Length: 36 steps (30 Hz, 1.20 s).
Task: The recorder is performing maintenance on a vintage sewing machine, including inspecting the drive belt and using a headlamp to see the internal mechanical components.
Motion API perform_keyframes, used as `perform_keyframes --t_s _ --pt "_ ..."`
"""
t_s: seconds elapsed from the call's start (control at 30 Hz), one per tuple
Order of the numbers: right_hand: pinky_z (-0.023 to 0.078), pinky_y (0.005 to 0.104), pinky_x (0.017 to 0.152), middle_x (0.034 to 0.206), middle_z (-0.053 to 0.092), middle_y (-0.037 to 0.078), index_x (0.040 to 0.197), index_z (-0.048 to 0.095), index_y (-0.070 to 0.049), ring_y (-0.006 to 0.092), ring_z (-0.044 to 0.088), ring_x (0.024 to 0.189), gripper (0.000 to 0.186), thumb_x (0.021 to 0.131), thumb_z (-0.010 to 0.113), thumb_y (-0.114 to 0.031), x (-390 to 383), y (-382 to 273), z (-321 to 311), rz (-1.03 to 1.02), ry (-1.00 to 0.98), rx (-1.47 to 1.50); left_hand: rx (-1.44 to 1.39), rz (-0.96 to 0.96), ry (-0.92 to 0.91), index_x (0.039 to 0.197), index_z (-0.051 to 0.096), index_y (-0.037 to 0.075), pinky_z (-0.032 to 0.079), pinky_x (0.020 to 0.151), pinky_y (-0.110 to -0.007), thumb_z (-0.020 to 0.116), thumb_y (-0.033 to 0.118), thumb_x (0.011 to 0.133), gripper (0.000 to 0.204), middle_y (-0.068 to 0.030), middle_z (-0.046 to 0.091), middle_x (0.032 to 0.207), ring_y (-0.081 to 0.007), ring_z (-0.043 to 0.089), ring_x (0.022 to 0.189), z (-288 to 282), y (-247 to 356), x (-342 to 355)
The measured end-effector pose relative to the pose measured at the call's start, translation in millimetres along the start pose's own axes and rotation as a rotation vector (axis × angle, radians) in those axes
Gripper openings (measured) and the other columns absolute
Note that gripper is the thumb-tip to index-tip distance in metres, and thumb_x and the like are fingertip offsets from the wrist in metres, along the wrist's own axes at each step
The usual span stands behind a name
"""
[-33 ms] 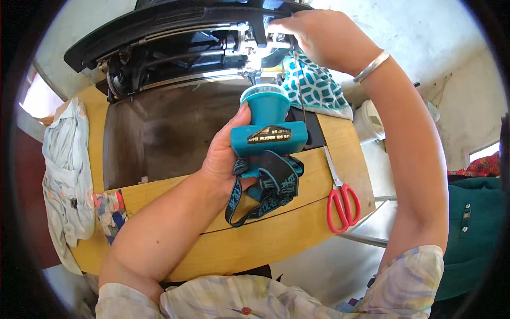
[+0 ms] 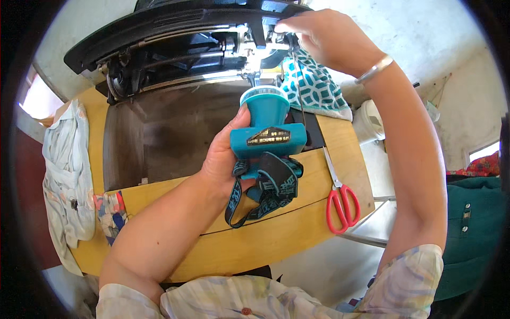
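Left hand [image 2: 223, 159]: closed around teal plastic headlamp [image 2: 268, 127] with black strap, aimed at tilted-back black sewing machine [image 2: 175, 42], far. Right hand [image 2: 319, 34]: fingers pinched on its underside mechanism; work appears midway. Red-handled scissors [image 2: 341, 202] lie on wooden desk [image 2: 265, 239], right

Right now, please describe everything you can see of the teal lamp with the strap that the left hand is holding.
The teal headlamp looks like hard plastic: a round lamp head with a pale lens rim on top, pointing toward the tilted-up black sewing machine, and a boxy body with a dark label below. A black and teal woven strap hangs from it in loops over the wooden table. The left hand grips the body from the side, thumb along the head. It is held up, touching nothing else.
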State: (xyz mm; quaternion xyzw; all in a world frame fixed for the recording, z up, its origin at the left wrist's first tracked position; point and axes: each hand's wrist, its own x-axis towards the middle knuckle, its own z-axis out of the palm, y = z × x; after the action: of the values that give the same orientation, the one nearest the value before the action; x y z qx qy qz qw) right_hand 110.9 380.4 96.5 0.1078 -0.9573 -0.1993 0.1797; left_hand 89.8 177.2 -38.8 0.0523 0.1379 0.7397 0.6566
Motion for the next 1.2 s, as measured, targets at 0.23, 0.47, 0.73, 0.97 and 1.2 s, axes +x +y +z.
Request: perform_keyframes --t_s 0.23,0.47,0.73,0.97,1.2 --pt "0.033 0.0188 0.043 0.057 0.051 0.004 0.122 0.041 0.003 0.0055 0.04 0.042 0.041 0.082 0.047 -0.006 -18 -28 -1 0.572 -0.154 1.186 0.067 0.081 0.017 0.118 0.044 0.008 0.05 0.075 -0.041 0.055 0.048 0.077 0.059 -0.01 0.055 0.109 -0.0229 0.058 0.092 6 -1 -2" --pt "0.039 0.0222 0.045 0.085 0.055 0.016 0.129 0.019 0.008 0.0125 0.049 0.048 0.061 0.082 0.052 -0.01 -30 -45 9 0.742 0.127 2.013 0.061 0.013 0.062 0.123 0.039 0.014 0.05 0.074 -0.042 0.052 0.049 0.078 0.059 -0.0067 0.052 0.114 -0.0232 0.058 0.092 1 -2 1" --pt "0.042 0.0257 0.047 0.084 0.056 0.016 0.133 0.006 0.006 0.016 0.053 0.053 0.078 0.076 0.058 -0.01 -43 -35 22 0.624 0.044 2.186 0.089 -0.003 -0.012 0.122 0.039 0.01 0.05 0.074 -0.04 0.049 0.048 0.08 0.058 -0.0085 0.055 0.106 -0.0235 0.057 0.091 -4 -4 -3" --pt "0.045 0.0253 0.049 0.083 0.057 0.018 0.135 0.017 -0.008 0.0166 0.054 0.055 0.068 0.079 0.054 -0.007 -46 -25 15 0.506 -0.118 2.178 0.184 -0.079 -0.039 0.125 0.034 -0.001 0.047 0.077 -0.037 0.065 0.045 0.068 0.08 -0.0154 0.056 0.099 -0.0254 0.057 0.09 0 -2 -18" --pt "0.043 0.0203 0.053 0.08 0.057 0.01 0.134 0.023 -0.006 0.0083 0.05 0.057 0.062 0.078 0.049 -0.001 -62 -26 26 0.564 -0.155 2.188 0.034 -0.114 0.026 0.127 0.029 -0.005 0.047 0.078 -0.036 0.069 0.043 0.066 0.087 -0.0189 0.053 0.101 -0.0267 0.057 0.09 18 0 -27"
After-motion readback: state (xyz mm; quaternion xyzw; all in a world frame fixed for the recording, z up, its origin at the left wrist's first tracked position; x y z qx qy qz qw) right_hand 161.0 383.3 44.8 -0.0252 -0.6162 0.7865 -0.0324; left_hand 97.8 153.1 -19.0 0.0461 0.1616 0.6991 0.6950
